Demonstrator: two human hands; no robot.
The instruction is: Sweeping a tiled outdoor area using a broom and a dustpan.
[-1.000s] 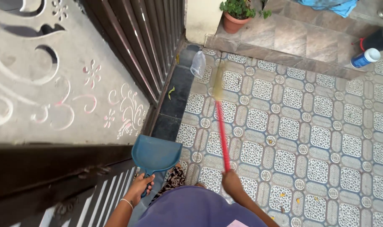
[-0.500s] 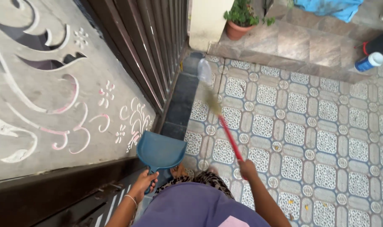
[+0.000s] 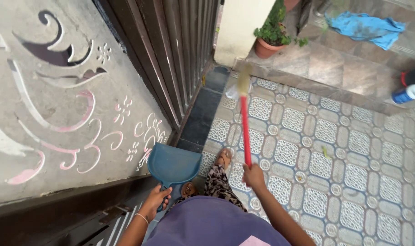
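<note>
My left hand (image 3: 154, 200) is gripping the handle of the blue dustpan (image 3: 172, 165), keeping it low beside the gate. My right hand (image 3: 253, 175) is closing around the red broom (image 3: 245, 132), its bristles reaching the clear plastic bottle (image 3: 234, 91) ahead.

Dustpan (image 3: 173, 165) left — broom (image 3: 245, 123) right

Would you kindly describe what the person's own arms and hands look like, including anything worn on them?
Both forearms are bare, with no sleeves reaching them. The left hand has a thin pale bangle at the wrist. The right hand shows no glove, ring or band.
</note>
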